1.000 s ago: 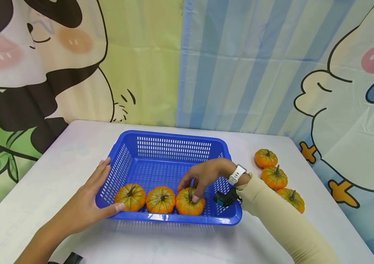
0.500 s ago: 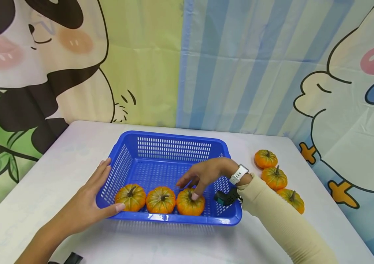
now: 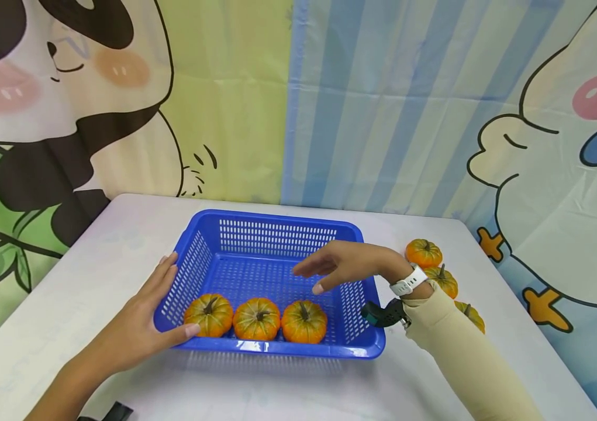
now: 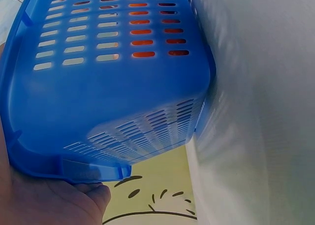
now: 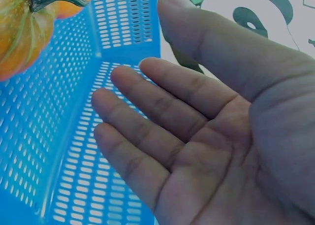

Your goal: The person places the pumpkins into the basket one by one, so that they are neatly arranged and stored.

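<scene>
A blue perforated plastic basket (image 3: 272, 349) sits on the table with three small orange pumpkins in a row along its front side: a left one (image 3: 209, 316), a middle one (image 3: 257, 319) and a right one (image 3: 304, 323). My left hand (image 3: 135, 324) holds the basket's front left corner, thumb over the front rim and fingers along the left side; in the left wrist view the rim lies against the hand (image 4: 59, 200). Above the right pumpkin, my right hand (image 3: 348, 263) hovers over the basket with nothing in it, its fingers spread and relaxed in the right wrist view.
Three more pumpkins stand on the table right of the basket: a far one (image 3: 423, 252), a middle one (image 3: 442, 282) and a near one (image 3: 470, 317), partly behind the right sleeve. A cartoon-printed curtain (image 3: 235, 105) hangs behind the white table (image 3: 140, 219).
My right hand has let go of the right pumpkin in the basket and lifted up and to the right. The left hand and the pumpkins stay in place.
</scene>
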The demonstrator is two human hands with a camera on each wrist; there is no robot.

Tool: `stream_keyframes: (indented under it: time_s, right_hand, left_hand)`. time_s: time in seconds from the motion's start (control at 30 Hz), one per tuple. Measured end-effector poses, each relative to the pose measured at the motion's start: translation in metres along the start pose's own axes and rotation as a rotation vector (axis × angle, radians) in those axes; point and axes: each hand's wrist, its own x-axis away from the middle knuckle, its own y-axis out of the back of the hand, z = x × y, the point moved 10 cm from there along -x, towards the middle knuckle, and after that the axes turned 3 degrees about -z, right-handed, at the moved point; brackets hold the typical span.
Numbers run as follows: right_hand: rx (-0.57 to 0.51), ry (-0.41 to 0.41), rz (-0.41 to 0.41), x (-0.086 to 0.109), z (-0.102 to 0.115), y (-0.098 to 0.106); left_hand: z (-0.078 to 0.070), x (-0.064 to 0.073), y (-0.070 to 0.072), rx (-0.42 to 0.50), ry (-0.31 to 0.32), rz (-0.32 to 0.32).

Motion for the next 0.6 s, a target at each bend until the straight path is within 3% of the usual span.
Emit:
stream_keyframes:
  time_s: [0.27, 0.6]
  right_hand:
    - [0.037, 0.064, -0.108, 0.02, 0.001, 0.011]
    - [0.01, 0.045, -0.202, 0.045, -0.01, 0.016]
  left_hand:
    - [0.0, 0.0, 0.0, 0.001, -0.007, -0.006]
    - [0.001, -0.001, -0.001, 0.0, 0.005, -0.001]
